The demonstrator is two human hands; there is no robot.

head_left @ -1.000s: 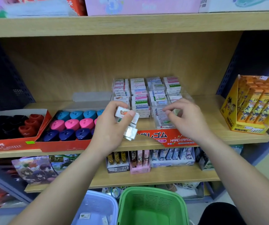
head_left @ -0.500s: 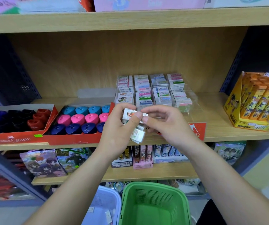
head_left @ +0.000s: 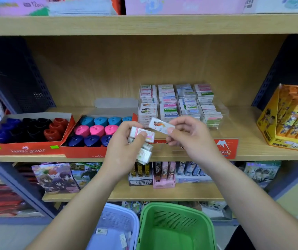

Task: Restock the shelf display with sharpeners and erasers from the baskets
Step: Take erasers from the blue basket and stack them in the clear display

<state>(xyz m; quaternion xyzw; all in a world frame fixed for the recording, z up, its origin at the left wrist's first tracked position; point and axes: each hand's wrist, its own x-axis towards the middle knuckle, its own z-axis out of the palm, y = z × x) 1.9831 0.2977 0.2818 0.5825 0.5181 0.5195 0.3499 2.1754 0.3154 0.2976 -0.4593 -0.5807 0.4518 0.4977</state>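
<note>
Head view looks down at both hands raised in front of the middle shelf (head_left: 241,123), just ahead of the clear eraser display (head_left: 177,105). The left hand (head_left: 123,156) is curled round a small clutch of wrapped erasers (head_left: 145,155), with the thumb pressed on the topmost one. The right hand (head_left: 191,139) pinches a single eraser (head_left: 159,125) between thumb and fingertips, tilted, just above and beside the left hand's stack and close in front of the display's leftmost column. The hands and the erasers they hold cover the display's front left corner and part of its red front panel (head_left: 225,147), so the lowest row there cannot be seen. To the left on the same shelf sit two red sharpener boxes: one (head_left: 27,130) with dark blue, black and red sharpeners, and the other (head_left: 94,130), with teal, pink and navy ones, touching the eraser display; the left hand hides its right end. Well apart to the right stands a tilted yellow display box (head_left: 288,120). On the lower shelf (head_left: 144,193) stand printed packs, partly behind the forearms. At the bottom a green basket (head_left: 177,222) and a lilac basket (head_left: 115,219) sit side by side, the lilac one with a few small packets inside.
</note>
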